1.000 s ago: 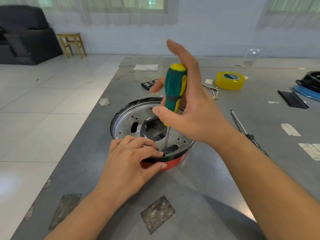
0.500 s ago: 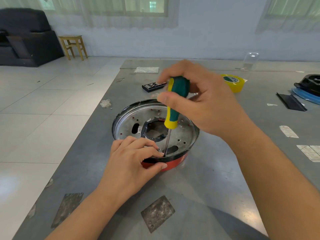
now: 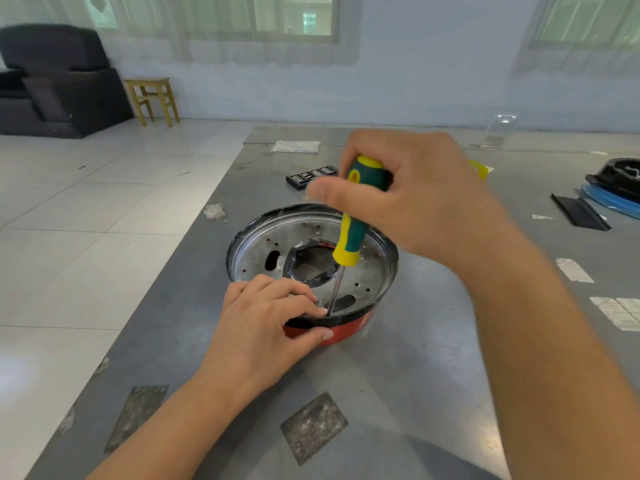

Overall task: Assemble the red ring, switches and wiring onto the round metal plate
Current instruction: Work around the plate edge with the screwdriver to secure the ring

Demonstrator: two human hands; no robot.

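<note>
The round metal plate [image 3: 277, 237] lies on the grey table, set inside a black-rimmed red ring [image 3: 349, 332]. My left hand [image 3: 266, 327] pinches the near rim, thumb on the red side and fingers inside on the plate. My right hand [image 3: 415, 195] grips a green and yellow screwdriver [image 3: 353, 237] by its handle. The shaft slants down to the plate's near edge, its tip right beside my left fingertips. What lies under the tip is hidden. A dark opening sits at the plate's centre.
Behind the plate lie a black bit case [image 3: 311, 174] and a white packet [image 3: 296, 146]. A yellow tape roll [image 3: 481, 169] peeks out behind my right hand. At far right are a black strip [image 3: 578, 213] and a black and blue part [image 3: 616, 188]. The table's left edge drops to a tiled floor.
My right hand has closed fully around the screwdriver handle and turned it, its fingers no longer spread upward. My left hand stays on the rim. The view has shifted slightly.
</note>
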